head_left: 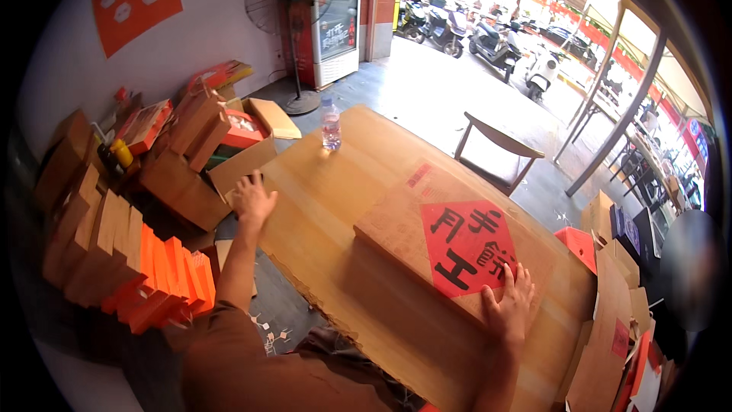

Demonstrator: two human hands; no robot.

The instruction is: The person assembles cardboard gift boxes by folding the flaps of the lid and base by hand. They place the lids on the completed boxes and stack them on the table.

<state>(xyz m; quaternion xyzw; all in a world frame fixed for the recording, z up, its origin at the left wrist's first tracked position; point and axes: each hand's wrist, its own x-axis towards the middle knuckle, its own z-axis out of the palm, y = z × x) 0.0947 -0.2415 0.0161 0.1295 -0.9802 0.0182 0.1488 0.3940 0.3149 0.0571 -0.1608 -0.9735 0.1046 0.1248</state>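
A large flat cardboard box (393, 217) with a red diamond label in black brush writing lies on the cardboard-covered table (320, 206). My right hand (509, 301) rests on top of the box at the label's near right corner, palm down with fingers spread, holding nothing. My left hand (253, 197) is stretched out past the table's left edge, beside an open carton (248, 160); its fingers are apart and nothing shows in them. I cannot tell whether it touches the carton. Near the table's far left corner stands a clear water bottle (331, 126).
Stacked orange boxes (171, 278) and brown flat boxes (91, 240) stand on the left. Behind the table are a wooden chair (499, 149), a standing fan (296, 53) and a drinks fridge (335, 19). More cartons (602, 336) line the right side. Parked scooters (496, 46) are outside.
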